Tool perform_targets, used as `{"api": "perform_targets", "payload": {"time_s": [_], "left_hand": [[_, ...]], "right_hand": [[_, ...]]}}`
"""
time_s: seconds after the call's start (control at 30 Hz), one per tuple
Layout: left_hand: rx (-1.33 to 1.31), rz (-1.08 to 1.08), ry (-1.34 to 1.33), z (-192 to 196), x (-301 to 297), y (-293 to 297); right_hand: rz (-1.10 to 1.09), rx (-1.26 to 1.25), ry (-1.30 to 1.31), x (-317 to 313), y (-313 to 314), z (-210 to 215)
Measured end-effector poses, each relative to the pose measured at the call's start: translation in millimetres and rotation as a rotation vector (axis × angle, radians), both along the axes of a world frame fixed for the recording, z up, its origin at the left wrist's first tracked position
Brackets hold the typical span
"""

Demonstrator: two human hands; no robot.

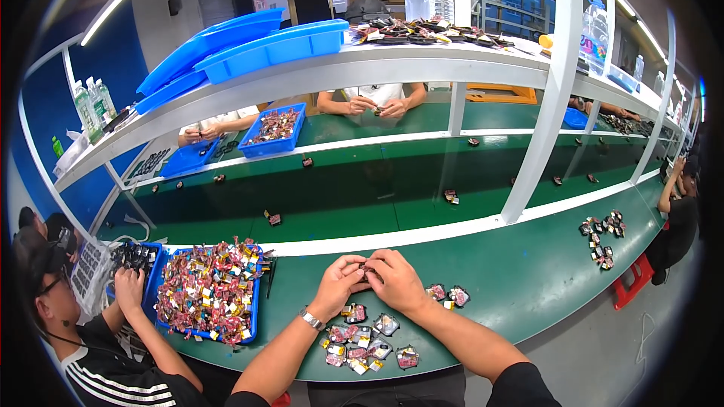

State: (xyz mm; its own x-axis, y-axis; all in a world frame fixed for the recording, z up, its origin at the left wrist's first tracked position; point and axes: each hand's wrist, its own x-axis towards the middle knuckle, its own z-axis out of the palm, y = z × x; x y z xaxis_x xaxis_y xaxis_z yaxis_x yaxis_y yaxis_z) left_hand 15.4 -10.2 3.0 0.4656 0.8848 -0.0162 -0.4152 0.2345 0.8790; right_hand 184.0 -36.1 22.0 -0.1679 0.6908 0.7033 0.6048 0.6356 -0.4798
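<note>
One part (366,273), apparently pinched between left hand (339,285), right hand (396,281).

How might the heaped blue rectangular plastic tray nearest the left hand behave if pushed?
The blue tray would probably slide rather than tip, being broad and low. The small multicoloured parts heaped above its rim might spill, and the full load suggests noticeable weight.
</note>
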Motion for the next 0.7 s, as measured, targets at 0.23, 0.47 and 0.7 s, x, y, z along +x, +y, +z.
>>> {"api": "perform_targets", "payload": {"time_s": [0.23, 0.47, 0.7], "left_hand": [[0.062, 0.116, 0.124, -5.6, -0.1, -1.2], [0.139, 0.138, 0.257, -8.2, 1.6, -0.1], [0.168, 0.084, 0.239, -7.3, 2.2, -0.8]], "right_hand": [[0.052, -0.116, 0.153, -5.6, -0.6, 0.7], [0.03, -0.347, 0.376, -8.2, 0.8, -4.7], [0.002, -0.341, 0.379, -4.4, -2.0, -2.6]]}}
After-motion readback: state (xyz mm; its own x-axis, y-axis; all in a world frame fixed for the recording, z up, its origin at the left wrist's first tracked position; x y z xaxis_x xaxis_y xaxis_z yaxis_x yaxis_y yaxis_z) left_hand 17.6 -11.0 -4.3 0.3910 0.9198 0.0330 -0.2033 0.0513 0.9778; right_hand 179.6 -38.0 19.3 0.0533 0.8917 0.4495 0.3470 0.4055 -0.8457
